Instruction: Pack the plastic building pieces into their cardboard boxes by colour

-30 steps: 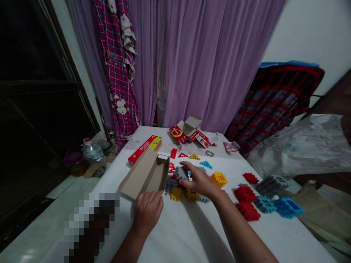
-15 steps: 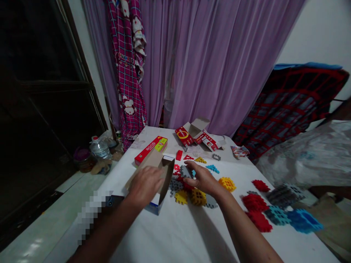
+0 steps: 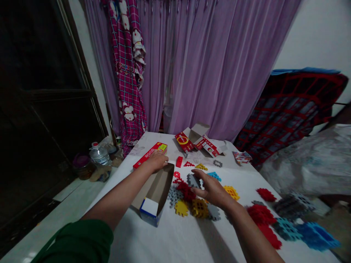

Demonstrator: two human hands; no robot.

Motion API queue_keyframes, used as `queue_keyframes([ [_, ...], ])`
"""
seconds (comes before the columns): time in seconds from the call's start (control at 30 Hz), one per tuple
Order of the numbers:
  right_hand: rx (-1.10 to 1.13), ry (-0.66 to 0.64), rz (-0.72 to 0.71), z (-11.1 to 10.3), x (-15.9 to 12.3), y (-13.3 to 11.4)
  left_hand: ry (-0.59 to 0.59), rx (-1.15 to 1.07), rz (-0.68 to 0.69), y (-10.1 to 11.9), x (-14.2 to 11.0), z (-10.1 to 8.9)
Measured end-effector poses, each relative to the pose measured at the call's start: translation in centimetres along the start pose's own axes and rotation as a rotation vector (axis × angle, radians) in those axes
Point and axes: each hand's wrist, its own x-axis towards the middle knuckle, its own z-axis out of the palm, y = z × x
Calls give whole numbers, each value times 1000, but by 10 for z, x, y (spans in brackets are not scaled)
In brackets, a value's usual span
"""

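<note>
My left hand reaches to the far end of an open cardboard box. Its bent fingers lie over that end, close to a red box with a yellow-green label; their grip is hidden. Grey cardboard shows inside the open box, and its near end is blue and white. In my right hand, between thumb and fingers, is a grey toothed plastic building piece. It hovers just over a pile with red pieces, yellow pieces and a flat yellow piece.
A torn-open red carton sits at the table's back edge. Scattered at middle right are blue pieces and a yellow-orange piece. Farther right stand stacks of red pieces, teal pieces and blue pieces.
My left hand has moved forward from above the open box's side to its far end. My right hand still has the grey piece, in nearly the same place. The view has tipped up slightly.
</note>
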Motion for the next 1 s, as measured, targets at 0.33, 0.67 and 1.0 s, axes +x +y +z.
queue_keyframes([
  [0.33, 35, -20, -35, 10, 11, 5, 138, 33, -144, 24, 16, 13],
  [0.67, 20, -18, -3, 8, 8, 11, 251, 31, -159, 37, 2, 23],
  [1.0, 14, -30, 8, 7, 13, 6, 96, 9, -89, 25, 9, 34],
])
